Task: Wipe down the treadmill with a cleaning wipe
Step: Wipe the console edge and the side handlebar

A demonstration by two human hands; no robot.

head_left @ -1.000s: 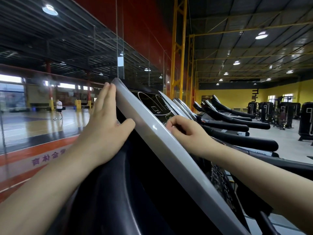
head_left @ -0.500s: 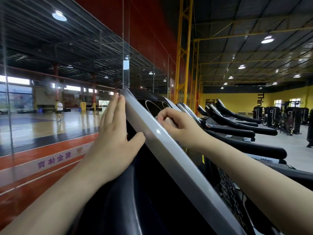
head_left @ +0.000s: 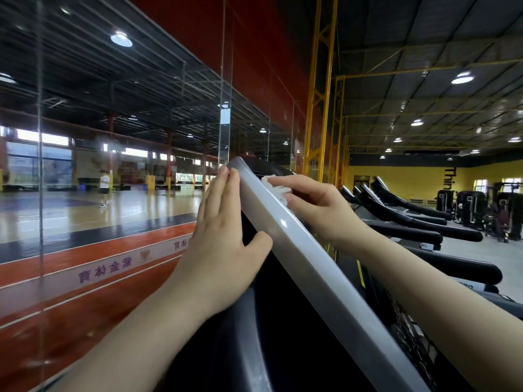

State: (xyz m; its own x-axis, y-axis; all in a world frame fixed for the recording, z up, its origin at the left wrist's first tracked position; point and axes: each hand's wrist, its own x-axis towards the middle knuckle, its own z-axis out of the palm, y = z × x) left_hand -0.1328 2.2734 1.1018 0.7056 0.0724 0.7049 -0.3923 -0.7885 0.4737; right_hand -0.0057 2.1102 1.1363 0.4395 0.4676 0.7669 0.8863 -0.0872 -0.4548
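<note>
The treadmill console fills the lower middle, seen from its side: a long grey edge [head_left: 311, 267] runs up to a top corner, with black housing [head_left: 277, 335] below it. My left hand [head_left: 223, 241] lies flat against the console's back, fingers straight and together, thumb hooked onto the grey edge. My right hand [head_left: 314, 205] is curled around a crumpled white wipe [head_left: 276, 188] and presses it on the console face near the top corner. Most of the display is hidden behind the grey edge and my hand.
A glass wall [head_left: 127, 165] stands just beyond the console, with a wooden sports court and a distant person [head_left: 104, 188] behind it. More treadmills [head_left: 424, 236] line up to the right. Yellow steel columns [head_left: 319, 108] rise behind the console.
My right hand has slid up the console face with the wipe, from the middle to near the top corner. My left hand has kept its hold on the back.
</note>
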